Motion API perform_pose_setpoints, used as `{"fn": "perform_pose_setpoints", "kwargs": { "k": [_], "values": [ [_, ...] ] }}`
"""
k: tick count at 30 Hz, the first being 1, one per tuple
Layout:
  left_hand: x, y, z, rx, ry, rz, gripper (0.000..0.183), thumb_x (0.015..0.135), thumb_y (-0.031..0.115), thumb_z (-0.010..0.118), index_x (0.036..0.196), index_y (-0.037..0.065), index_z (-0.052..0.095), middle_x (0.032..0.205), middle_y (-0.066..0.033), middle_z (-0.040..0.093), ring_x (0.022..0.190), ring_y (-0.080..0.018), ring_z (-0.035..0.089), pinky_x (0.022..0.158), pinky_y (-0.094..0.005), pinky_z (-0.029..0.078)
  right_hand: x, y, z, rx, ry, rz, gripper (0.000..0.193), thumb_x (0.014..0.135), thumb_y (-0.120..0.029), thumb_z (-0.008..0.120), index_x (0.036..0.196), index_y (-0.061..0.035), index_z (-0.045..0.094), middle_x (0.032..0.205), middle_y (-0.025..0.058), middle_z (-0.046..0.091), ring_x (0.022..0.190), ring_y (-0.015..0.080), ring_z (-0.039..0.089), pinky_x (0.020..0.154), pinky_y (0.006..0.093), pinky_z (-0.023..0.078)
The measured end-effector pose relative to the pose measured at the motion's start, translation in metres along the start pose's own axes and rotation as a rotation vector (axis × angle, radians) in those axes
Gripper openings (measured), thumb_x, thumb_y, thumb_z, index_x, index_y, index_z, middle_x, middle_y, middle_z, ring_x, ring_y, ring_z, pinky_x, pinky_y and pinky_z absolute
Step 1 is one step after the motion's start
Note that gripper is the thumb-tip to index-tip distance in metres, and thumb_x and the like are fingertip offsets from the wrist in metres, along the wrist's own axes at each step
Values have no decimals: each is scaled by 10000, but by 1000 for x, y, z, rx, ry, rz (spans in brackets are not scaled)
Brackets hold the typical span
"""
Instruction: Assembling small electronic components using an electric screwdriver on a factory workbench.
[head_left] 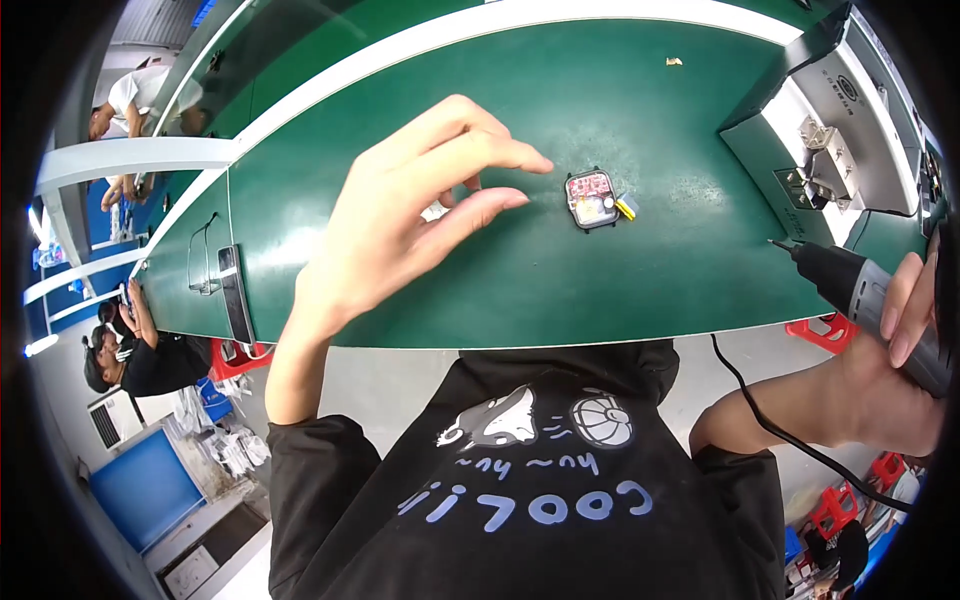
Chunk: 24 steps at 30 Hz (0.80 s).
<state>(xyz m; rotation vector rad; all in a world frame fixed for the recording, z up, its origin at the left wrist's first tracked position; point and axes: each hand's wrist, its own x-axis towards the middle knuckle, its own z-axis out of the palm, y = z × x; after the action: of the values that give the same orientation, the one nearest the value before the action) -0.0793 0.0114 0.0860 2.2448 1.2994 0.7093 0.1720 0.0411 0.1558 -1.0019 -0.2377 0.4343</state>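
A small square device with a black frame and an exposed red circuit board lies on the green table. A yellow piece sticks out at its right side. My left hand hovers left of the device, thumb and forefinger spread and not touching it. A bit of something white shows between its fingers; I cannot tell whether it is in the hand or beneath it. At the right, my right hand is wrapped round a grey and black electric screwdriver, its bit pointing left above the table.
A box-shaped machine with metal fittings stands at the back right. A black cable hangs at the near right. On the left lie a phone and glasses. A small scrap lies far back. Other people sit at the left.
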Motion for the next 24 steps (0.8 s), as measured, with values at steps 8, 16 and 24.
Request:
{"fn": "perform_pose_setpoints", "kwargs": {
  "k": [8,16,24],
  "values": [
    [13,-25,41,232,-174,49,174,812,106,730,977,137,684,966,-23,579,801,-208,630,660,-323,515,2,-4,-5,-161,-85,-7,420,1010,-355,376,1020,33,536,686,249,578,308,200,409,258,317,364],
    [26,-30,41,294,-251,167,109,825,132,704,912,140,638,925,-7,577,759,-202,613,636,-328,509,65,17,-48,255,-1223,-147,402,1015,-312,345,1021,57,505,666,256,563,292,194,390,249,311,350],
    [27,-7,33,223,-181,16,296,802,163,745,1083,152,656,1025,-46,560,823,-216,625,687,-334,523,47,12,-42,191,-948,-120,374,1018,-289,325,1051,54,468,657,263,547,290,194,381,244,297,339]
  ]
}}
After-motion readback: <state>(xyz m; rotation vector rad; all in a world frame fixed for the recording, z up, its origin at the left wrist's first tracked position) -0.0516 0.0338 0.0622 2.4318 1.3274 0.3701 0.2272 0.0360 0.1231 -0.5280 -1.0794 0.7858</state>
